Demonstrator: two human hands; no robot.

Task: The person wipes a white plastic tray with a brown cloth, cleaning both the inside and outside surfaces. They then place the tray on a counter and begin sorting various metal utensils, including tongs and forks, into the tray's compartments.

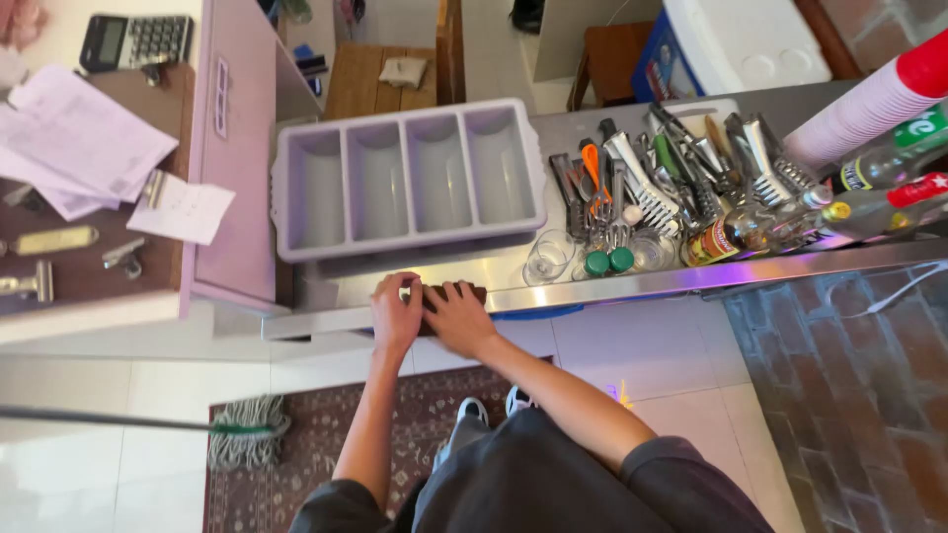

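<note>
Both hands, left and right, press flat, fingers spread, on a dark cloth at the counter edge; grey tray lies just beyond fingertips.

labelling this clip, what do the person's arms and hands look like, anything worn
Both arms are bare from the upper arm down. Dark grey short sleeves cover only the shoulders and upper arms, part of a dark grey top. The left hand and right hand are bare: no gloves, and no watch, bracelet or ring that I can make out. No markings show on the sleeves.
</note>
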